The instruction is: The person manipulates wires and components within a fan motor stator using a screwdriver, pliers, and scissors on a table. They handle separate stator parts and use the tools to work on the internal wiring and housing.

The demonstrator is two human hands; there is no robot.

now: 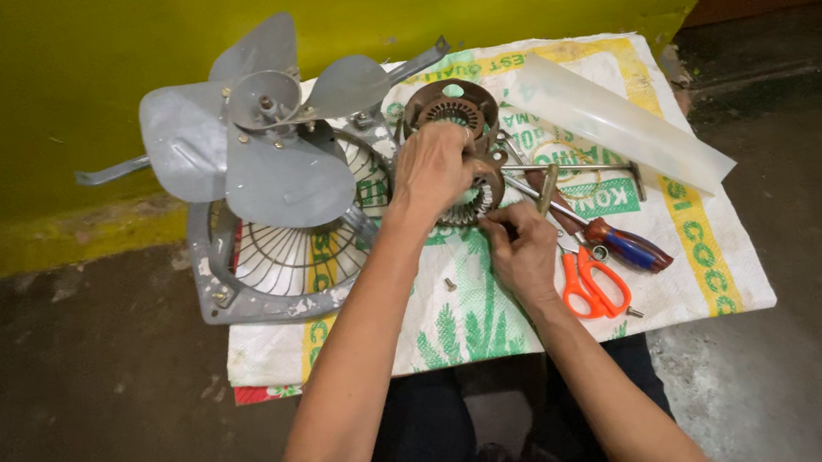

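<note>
While the left hand clamps down over the rusty motor stator, steadying it on the woven sack, the right hand pinches in at its lower edge, fingertips closed on something too small to make out, possibly a wire or a screw. The stator sits mid-sack, just right of the grey fan, whose blades stand tilted over the wire guard and its frame. This looks like the motor teardown stage: the core is out of the housing and the fiddly work goes on at its rim. A loose screw lies on the sack just below the stator. Tools wait close by: screwdriver with its dark handle, orange scissors beside the right wrist, a hammer behind them, and a clear plastic sheet further out. The next move, I'd judge, calls for a firm hold from the left and a fine, patient pull or twist from the right, with the screwdriver within easy reach.
</note>
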